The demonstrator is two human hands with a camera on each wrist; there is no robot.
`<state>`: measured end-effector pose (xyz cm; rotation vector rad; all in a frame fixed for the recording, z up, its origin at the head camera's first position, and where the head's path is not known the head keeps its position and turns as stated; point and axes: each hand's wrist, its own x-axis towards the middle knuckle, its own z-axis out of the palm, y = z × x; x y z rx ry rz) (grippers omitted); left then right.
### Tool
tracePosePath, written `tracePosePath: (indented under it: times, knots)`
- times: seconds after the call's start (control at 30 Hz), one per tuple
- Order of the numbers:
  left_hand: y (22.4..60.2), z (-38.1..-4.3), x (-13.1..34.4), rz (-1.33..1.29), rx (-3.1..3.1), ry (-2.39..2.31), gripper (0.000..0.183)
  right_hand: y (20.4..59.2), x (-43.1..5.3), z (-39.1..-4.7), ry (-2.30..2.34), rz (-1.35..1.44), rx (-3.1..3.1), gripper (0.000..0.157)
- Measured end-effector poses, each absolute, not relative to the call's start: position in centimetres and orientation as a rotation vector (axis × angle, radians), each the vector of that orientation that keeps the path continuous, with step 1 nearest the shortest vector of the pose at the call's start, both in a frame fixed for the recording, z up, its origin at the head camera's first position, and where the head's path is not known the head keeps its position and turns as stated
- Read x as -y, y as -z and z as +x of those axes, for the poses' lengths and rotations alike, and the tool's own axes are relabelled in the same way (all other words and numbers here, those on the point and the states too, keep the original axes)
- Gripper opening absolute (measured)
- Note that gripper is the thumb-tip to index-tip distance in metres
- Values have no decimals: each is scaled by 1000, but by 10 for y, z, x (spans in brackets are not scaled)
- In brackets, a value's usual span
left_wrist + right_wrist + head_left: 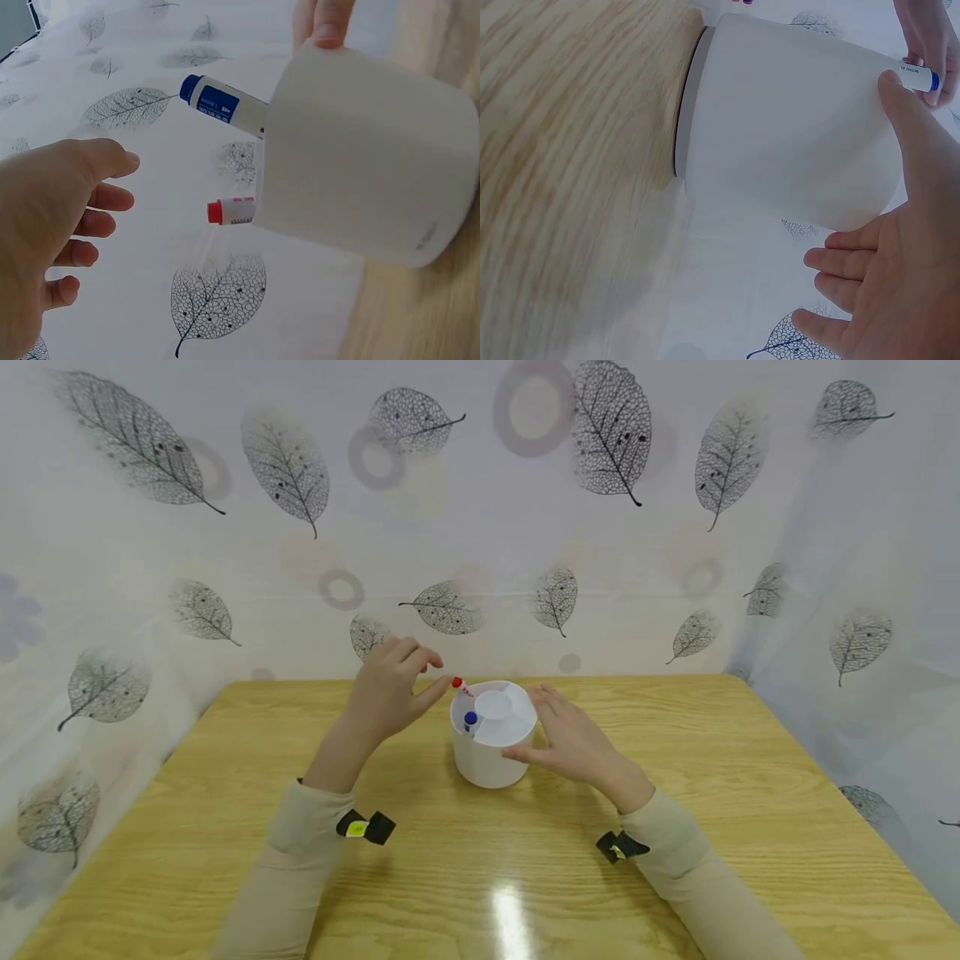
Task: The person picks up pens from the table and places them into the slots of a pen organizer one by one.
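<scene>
A round white pen organiser (491, 764) with divided compartments and a round middle cup stands upright on the table. In it are a blue-capped marker (470, 720) at the near left and a red-capped marker (461, 686) at the back left, both leaning out over the rim. My left hand (393, 681) hovers left of the organiser, holding nothing, its thumb tip close to the red cap; a gap shows in the left wrist view. On the right side my right hand (573, 739) touches the organiser, thumb (906, 112) at the near rim and extended fingers toward the far side.
The wooden table (660, 893) reaches back to a white curtain (480, 527) printed with leaves, which also hangs along both sides. Black straps (366, 827) sit at both sleeve cuffs. A light reflection shines on the tabletop in front of the organiser.
</scene>
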<state>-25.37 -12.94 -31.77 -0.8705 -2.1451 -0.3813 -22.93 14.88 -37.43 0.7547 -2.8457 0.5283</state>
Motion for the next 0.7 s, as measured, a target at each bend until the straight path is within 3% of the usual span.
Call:
tracePosePath:
  times: [0.7]
  knots:
    - [358, -229, 192, -871, 2247, 162, 23, 378, -150, -228, -525, 746, 2861, 99]
